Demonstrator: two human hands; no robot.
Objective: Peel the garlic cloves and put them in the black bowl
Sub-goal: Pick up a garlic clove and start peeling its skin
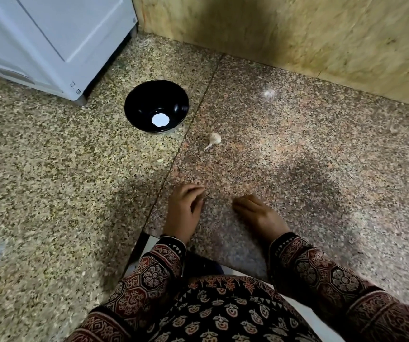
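A black bowl [156,106] stands on the speckled granite counter [297,156], with only a bright light reflection inside it. A whole unpeeled garlic bulb [214,139] with a short stem lies just right of the bowl. A small pale bit [159,160], perhaps a clove or peel, lies below the bowl. My left hand [183,213] hovers near the counter's front with loosely curled fingers and holds nothing. My right hand [257,214] lies beside it, fingers relaxed and pointing left, also holding nothing. Both hands are well short of the garlic.
A white appliance [50,40] stands at the back left, close behind the bowl. A yellowish stone wall [297,33] closes the back. The counter's front edge [137,245] runs just under my wrists, with my patterned sleeves below it.
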